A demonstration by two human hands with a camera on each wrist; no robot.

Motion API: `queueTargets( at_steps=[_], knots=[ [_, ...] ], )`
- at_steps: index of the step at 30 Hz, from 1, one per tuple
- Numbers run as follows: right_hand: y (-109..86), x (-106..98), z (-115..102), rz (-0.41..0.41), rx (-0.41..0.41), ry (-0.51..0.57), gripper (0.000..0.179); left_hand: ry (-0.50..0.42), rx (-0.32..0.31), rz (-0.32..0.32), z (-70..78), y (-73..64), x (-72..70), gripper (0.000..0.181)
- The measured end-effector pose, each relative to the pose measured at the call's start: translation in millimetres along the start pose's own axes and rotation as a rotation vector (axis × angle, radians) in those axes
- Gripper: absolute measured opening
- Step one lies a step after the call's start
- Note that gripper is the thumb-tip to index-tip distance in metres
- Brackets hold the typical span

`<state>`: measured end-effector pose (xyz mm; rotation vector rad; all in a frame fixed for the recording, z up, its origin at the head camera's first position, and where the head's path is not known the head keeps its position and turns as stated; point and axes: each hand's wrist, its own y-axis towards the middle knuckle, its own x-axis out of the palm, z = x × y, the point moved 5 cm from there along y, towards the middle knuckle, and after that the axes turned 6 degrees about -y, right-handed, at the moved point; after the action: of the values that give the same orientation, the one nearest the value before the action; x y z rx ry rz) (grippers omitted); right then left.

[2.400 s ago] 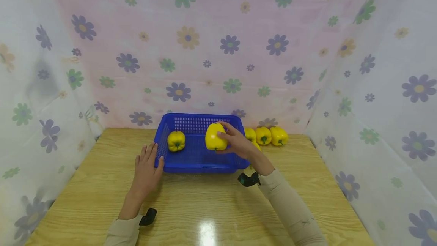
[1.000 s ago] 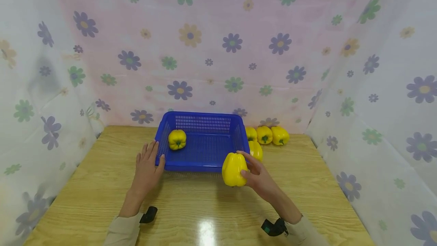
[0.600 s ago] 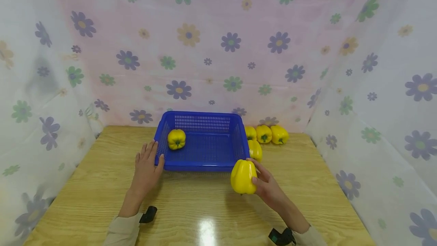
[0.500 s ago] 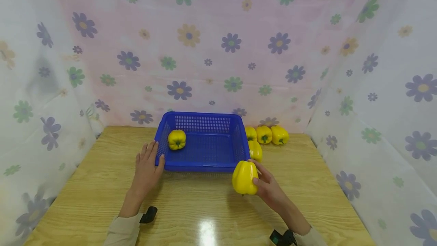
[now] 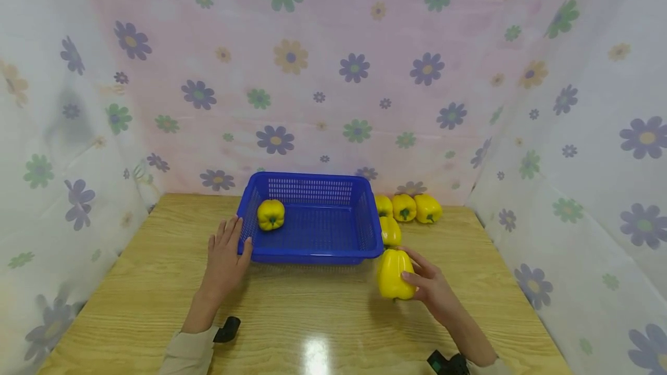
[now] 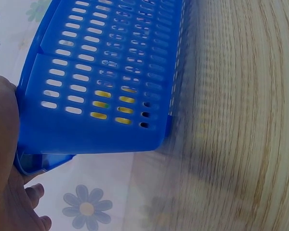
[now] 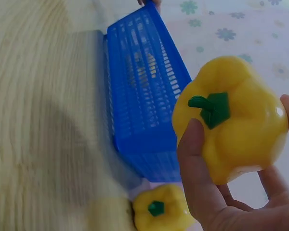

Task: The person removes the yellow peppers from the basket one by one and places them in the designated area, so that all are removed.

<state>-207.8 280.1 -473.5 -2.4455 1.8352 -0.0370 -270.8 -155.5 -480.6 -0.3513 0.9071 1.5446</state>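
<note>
My right hand grips a yellow bell pepper off the front right corner of the blue basket. In the right wrist view the held pepper shows its green stem, with thumb and fingers around its sides. My left hand rests on the basket's left rim, its fingers straight. Another yellow pepper lies inside the basket at the left. Through the slots of the basket wall in the left wrist view, bits of yellow show.
Several yellow peppers stand along the basket's right side and back: one nearest, others behind it, such as the rightmost pepper. A wooden table lies beneath, with flowered cloth hanging around it on three sides.
My right hand has carried the pepper from over the basket toward me and to the right, past the basket's front right corner. The left hand has stayed at the left rim.
</note>
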Motion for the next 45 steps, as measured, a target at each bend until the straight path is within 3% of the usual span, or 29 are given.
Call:
queueTargets(
  at_steps=[9, 15, 19, 31, 45],
  knots=[
    [-6.1, -26, -14, 0.200, -0.059, -0.125, 0.054, -0.006, -0.005, -0.007, 0.2, -0.6, -0.6, 0.061],
    [-1.7, -52, -10, 0.250, -0.107, -0.157, 0.055, -0.006, -0.007, -0.014, 0.8, -0.2, -0.8, 0.061],
    [6.1, -69, -3, 0.272, -0.084, -0.202, 0.060, -0.004, -0.010, -0.014, -1.3, -0.3, 0.7, 0.062],
    [31.6, -96, 18, 0.209, -0.005, -0.306, 0.067, -0.011, -0.008, -0.008, -2.7, 0.8, 1.7, 0.062],
    [67.9, -104, 33, 0.101, 0.055, -0.324, 0.071, -0.003, -0.017, -0.015, -3.4, 1.3, 2.4, 0.062]
  ],
)
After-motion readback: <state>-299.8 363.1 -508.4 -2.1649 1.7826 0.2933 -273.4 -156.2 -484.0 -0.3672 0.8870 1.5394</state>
